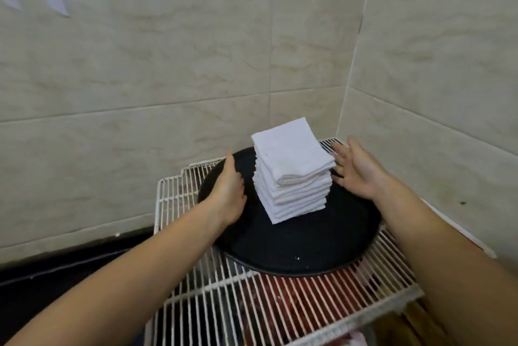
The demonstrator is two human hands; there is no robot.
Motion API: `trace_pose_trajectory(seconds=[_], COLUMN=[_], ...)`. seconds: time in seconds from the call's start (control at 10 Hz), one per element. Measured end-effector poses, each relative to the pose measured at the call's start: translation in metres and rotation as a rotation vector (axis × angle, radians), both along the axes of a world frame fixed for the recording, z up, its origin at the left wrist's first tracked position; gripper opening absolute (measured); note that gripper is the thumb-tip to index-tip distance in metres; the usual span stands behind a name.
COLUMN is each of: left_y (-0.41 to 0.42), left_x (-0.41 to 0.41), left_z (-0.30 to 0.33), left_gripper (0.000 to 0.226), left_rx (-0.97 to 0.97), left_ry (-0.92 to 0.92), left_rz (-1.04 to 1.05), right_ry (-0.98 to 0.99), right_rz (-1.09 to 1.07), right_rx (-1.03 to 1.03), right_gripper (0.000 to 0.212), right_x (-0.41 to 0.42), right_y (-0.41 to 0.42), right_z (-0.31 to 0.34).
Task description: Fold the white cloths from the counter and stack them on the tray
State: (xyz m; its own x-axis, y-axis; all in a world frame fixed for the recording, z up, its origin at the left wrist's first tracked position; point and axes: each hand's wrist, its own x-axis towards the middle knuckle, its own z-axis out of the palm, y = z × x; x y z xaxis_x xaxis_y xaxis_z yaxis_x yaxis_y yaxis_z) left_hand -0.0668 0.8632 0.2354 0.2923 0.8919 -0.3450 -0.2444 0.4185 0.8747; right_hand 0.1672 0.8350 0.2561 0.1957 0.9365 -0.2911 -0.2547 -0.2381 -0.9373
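Note:
A tall stack of several folded white cloths (293,174) stands on a round black tray (297,244), toward its far side. The top cloth lies slightly turned against the ones below. My left hand (229,191) rests on the tray's left part, fingers relaxed, a little apart from the stack. My right hand (356,169) is held open just right of the stack, palm toward it and fingers straight, over the tray's right rim. Whether its fingertips touch the cloths I cannot tell.
The tray sits on a white wire rack (280,306) pushed into a corner of beige tiled walls (168,79). Red and dark items show beneath the rack's wires. A dark counter edge (56,270) runs to the left.

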Motion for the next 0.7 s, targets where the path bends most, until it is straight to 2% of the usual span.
trace_pose_trajectory(seconds=[0.1,0.2,0.4,0.5,0.6,0.7], left_y=[-0.019,-0.01,-0.004,-0.008,-0.012,-0.019], left_x=[0.025,0.04,0.041,0.044,0.04,0.028], left_z=[0.006,0.009,0.021,0.023,0.021,0.017], left_gripper=[0.066,0.062,0.042,0.044,0.057,0.078], left_rx=[-0.025,-0.04,-0.05,-0.066,-0.116,-0.124], left_ry=[0.024,-0.009,0.031,0.056,0.018,0.139], left_rz=[0.049,0.031,0.034,0.056,0.098,0.2], right_ry=[-0.016,0.012,0.067,0.089,0.058,-0.069], right_rz=[0.23,0.282,0.371,0.382,0.365,0.353], right_rx=[0.003,-0.011,0.02,0.011,-0.003,0.002], right_gripper=[0.063,0.053,0.063,0.064,0.057,0.057], right_x=[-0.008,-0.018,-0.029,-0.026,-0.021,-0.006], right_y=[0.016,0.023,0.03,0.027,0.025,0.019], right_z=[-0.011,-0.016,-0.018,-0.018,-0.02,-0.01])
